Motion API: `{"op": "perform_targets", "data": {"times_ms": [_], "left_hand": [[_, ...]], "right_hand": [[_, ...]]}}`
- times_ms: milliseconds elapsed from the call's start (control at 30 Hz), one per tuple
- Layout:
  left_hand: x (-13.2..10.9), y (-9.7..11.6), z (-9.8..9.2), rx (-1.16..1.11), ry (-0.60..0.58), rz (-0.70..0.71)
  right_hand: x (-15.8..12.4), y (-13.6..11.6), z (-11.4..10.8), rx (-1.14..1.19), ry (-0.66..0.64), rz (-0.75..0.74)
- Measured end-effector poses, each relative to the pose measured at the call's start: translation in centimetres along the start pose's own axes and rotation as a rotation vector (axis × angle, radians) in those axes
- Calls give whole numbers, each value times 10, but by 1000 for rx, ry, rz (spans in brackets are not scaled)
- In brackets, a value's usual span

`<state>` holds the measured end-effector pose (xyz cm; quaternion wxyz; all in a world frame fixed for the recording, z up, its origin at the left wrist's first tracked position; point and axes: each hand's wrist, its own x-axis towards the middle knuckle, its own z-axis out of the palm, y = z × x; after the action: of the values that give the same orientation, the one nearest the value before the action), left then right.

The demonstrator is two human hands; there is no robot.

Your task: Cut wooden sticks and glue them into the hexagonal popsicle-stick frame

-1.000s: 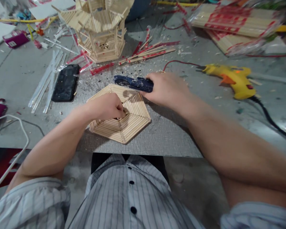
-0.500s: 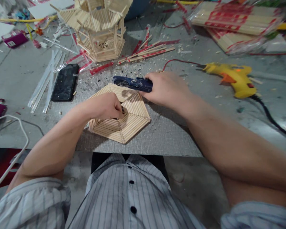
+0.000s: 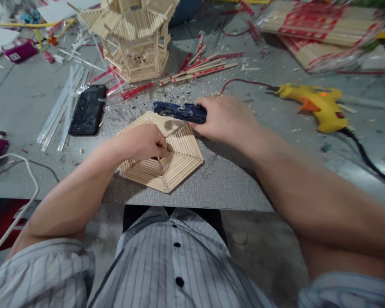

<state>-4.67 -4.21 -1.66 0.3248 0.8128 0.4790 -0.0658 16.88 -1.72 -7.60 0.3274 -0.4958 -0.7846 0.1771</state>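
A six-sided panel of pale wooden sticks (image 3: 179, 164) lies flat on the grey table near its front edge. My left hand (image 3: 147, 142) is over the middle of the panel, fingers closed in a pinch; what they hold, if anything, is hidden. At the panel's back right corner, my right hand (image 3: 226, 117) grips a dark blue cutter-like tool (image 3: 179, 112). The tool points left, with its ring-shaped end above the panel's back edge.
Behind stands a wooden stick pavilion model (image 3: 136, 47). Loose sticks (image 3: 205, 70) lie beside it. A black phone (image 3: 87, 110) and clear glue sticks (image 3: 66, 109) are at left, a yellow glue gun (image 3: 321, 107) at right. Bagged sticks (image 3: 324, 25) lie at the back right.
The fingers of my left hand have shifted slightly, and the dark bit seen beside them before no longer shows. My right hand and the blue tool are nearly unchanged.
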Motion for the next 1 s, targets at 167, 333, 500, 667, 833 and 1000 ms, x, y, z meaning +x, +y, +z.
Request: {"op": "perform_targets", "data": {"times_ms": [167,333,500,667,833,1000], "left_hand": [[-1,2,0,29,4,-9],[-2,3,0,44,3,-15],[-2,4,2,58,15,-20],[-3,5,-1,91,2,-26],[-5,5,-3,81,-61,-30],[-7,4,-3,32,-1,15]], "right_hand": [[0,-3,-1,-66,9,32],[0,-5,-1,-72,2,30],[0,-7,-1,-74,-2,54],[0,-16,-6,-169,-76,102],[-1,-25,-6,-379,-94,123],[1,-25,-2,-419,-42,151]]}}
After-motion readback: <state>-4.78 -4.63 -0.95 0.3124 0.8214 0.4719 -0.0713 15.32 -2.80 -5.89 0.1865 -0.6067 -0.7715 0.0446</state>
